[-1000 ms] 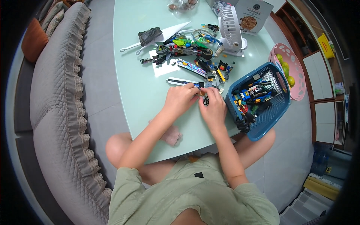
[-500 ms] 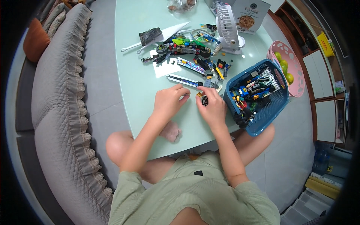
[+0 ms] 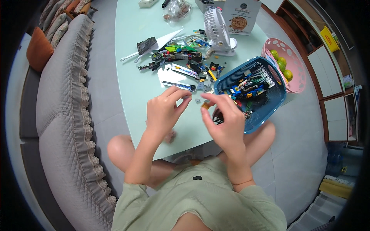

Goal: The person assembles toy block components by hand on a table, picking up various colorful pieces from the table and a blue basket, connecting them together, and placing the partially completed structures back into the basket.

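Note:
My left hand is raised over the near part of the table, thumb and fingertips pinched together. Whatever lies in that pinch is too small to make out. To its right, my right hand has thumb and index finger curved around a small orange toy brick. A black toy piece shows under the same palm, partly hidden. Just beyond my hands lie a long white-and-black brick strip, a patterned curved strip and small grey bricks. Farther back sits a green-and-black brick vehicle.
A blue basket of mixed bricks stands close by my right hand. Behind it is a pink bowl with green fruit. A white fan, a cereal box and a clear bag stand farther back. A quilted sofa runs along the left.
My hands have moved apart, the right one shifting right with the orange brick and black piece. Its thumb and index finger are spread wider. The view has shifted a little.

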The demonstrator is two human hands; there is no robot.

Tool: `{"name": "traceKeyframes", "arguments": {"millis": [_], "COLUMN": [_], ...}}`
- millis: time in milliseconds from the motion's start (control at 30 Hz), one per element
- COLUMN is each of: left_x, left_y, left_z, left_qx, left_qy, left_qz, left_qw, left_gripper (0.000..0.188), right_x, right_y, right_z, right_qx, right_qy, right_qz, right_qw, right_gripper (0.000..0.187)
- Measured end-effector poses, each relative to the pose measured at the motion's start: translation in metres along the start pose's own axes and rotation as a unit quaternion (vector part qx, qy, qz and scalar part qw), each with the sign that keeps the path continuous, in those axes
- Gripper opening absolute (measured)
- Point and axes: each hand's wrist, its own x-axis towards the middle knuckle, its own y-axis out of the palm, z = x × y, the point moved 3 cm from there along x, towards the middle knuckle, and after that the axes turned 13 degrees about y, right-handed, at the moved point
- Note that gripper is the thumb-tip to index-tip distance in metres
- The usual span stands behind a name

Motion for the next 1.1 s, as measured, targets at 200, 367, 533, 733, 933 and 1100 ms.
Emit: {"name": "traceKeyframes", "arguments": {"millis": [200,367,533,733,933,1100], "left_x": [0.042,0.069,0.089,0.096,0.096,0.089], "left_y": [0.023,0.050,0.077,0.097,0.094,0.081], "left_z": [-0.037,-0.068,-0.081,-0.087,-0.089,-0.083], "left_qx": [-0.128,-0.146,-0.099,-0.088,-0.060,-0.071], "left_qy": [0.043,0.100,0.151,0.146,0.168,0.154], "left_qz": [0.034,0.056,0.100,0.152,0.124,0.099], "left_qw": [0.990,0.983,0.978,0.974,0.976,0.981], "left_gripper": [0.013,0.012,0.009,0.025,0.029,0.023], "right_x": [0.012,0.018,0.021,0.026,0.025,0.024], "right_y": [-0.054,-0.083,-0.092,-0.096,-0.099,-0.098], "right_z": [-0.040,-0.072,-0.092,-0.107,-0.115,-0.107], "right_qx": [-0.009,-0.047,-0.061,-0.040,-0.049,-0.022], "right_qy": [0.058,0.081,0.087,0.068,0.039,0.045], "right_qz": [-0.082,-0.081,-0.056,-0.063,-0.090,-0.122], "right_qw": [0.995,0.992,0.993,0.995,0.994,0.991], "right_gripper": [0.031,0.037,0.044,0.048,0.051,0.047]}}
